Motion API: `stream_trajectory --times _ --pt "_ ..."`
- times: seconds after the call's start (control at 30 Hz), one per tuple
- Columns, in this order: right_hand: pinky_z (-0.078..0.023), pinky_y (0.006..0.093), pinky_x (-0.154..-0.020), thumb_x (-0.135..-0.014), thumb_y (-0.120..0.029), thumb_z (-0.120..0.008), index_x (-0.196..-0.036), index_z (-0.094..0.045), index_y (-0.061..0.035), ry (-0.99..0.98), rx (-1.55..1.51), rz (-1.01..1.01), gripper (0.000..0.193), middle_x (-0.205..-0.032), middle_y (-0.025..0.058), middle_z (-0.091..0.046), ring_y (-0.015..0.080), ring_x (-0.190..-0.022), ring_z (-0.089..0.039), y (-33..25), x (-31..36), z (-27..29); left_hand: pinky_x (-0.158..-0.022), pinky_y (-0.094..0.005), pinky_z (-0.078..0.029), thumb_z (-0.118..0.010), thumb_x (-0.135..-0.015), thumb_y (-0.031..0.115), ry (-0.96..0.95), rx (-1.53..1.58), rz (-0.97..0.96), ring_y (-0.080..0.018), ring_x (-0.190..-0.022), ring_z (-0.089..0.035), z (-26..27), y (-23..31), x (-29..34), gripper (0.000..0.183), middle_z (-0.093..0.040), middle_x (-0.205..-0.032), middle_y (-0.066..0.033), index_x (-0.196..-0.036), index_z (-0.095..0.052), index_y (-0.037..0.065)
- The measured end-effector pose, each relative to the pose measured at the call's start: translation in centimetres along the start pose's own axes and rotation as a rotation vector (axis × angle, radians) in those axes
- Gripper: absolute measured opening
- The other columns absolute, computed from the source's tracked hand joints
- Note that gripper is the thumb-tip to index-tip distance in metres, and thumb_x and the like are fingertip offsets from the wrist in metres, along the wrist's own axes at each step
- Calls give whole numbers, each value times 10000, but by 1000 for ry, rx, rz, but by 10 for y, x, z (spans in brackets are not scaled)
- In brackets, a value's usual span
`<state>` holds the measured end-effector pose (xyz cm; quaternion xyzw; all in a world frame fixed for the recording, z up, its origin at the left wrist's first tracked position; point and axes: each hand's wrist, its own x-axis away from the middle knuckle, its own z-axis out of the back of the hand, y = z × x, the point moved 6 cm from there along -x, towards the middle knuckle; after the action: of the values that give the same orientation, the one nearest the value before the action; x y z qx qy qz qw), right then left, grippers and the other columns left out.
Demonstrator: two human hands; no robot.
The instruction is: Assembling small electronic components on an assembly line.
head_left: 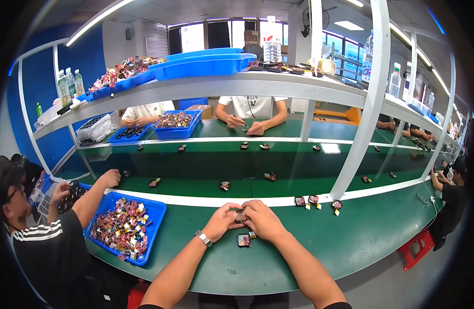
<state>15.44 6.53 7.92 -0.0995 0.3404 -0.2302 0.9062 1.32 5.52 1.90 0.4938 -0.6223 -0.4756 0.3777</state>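
My left hand, with a metal watch on its wrist, and my right hand meet over the green bench. Between their fingertips they pinch a small dark flat part, largely covered by the fingers. Just below it on the bench lies a small black square piece with a pale and reddish face and a yellow tab. Farther right, several similar pieces rest along the white rail. To the left stands a blue tray heaped with small red, white and yellow parts.
Beyond the white rail, a green conveyor belt carries scattered pieces. A white upright post rises at right, under a shelf with blue trays. A co-worker's arm reaches toward the belt at left; another person works across.
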Motion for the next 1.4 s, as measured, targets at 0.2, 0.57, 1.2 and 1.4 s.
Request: stream_trajectory --times 0.2,0.57,1.2,1.4 --pt "-474 397 -923 -775 -97 -721 -909 -659 -97 -31 28 -24 148 -1175 63 -585 285 -1118 -532 1 3 -6 -959 -387 -523 -446 -1003 90 -4 -14 9 -204 -1095 -607 1 -1 0 252 -580 -1184 -105 -1253 -461 71" --pt "-448 373 -980 -826 -140 -678 -903 -715 -82 64 -213 -251 103 -1177 71 -615 280 -1136 -534 12 8 -9 -946 -349 -518 -541 -931 -7 -143 2 -53 -181 -1088 -598 -2 4 2 365 -590 -1197 -99 -1275 -444 67" --pt "-467 384 -939 -803 -136 -709 -896 -726 -86 254 -293 -280 106 -1138 60 -634 275 -1093 -565 5 10 -14 -949 -397 -498 -443 -998 90 -65 118 -8 -199 -1074 -596 1 2 2 259 -592 -1173 -99 -1255 -475 88" --pt "-475 388 -925 -806 -143 -712 -925 -736 -96 271 -353 -284 129 -1145 56 -637 276 -1086 -570 7 12 -17 -951 -403 -497 -447 -989 82 -58 127 -13 -207 -1078 -596 5 -1 1 266 -593 -1170 -99 -1253 -476 86"
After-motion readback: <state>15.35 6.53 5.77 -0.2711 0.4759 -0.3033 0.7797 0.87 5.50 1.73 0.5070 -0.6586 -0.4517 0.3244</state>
